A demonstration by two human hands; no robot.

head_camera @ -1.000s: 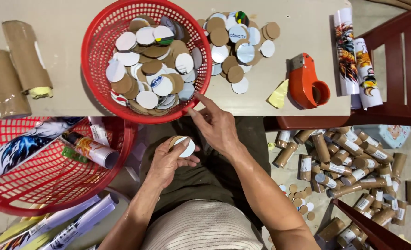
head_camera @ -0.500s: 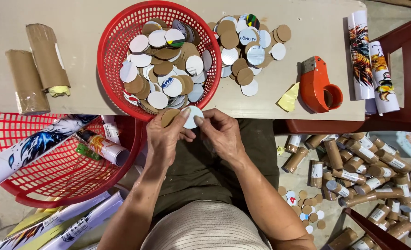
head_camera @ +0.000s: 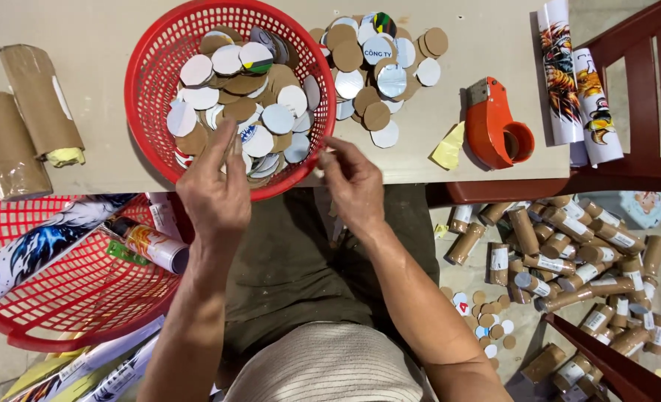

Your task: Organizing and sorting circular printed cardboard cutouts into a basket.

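In the head view, a round red basket (head_camera: 152, 82) is seen at the table's (head_camera: 85, 30) near edge, filled with white and brown cardboard discs (head_camera: 230, 108). The left hand (head_camera: 215, 190) is laid over the basket's near rim, fingers reaching among the discs; whether one is gripped cannot be told. The right hand (head_camera: 353, 186) is held just beside the rim, fingertips pinched together. More discs are heaped in a loose pile (head_camera: 379, 74) beside the basket. A second red basket (head_camera: 62, 298), below the table edge, holds printed rolls (head_camera: 148, 246).

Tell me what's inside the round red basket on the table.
The red basket holds a heap of white and brown cardboard discs. The left hand covers its near edge; the basket's bottom is hidden.
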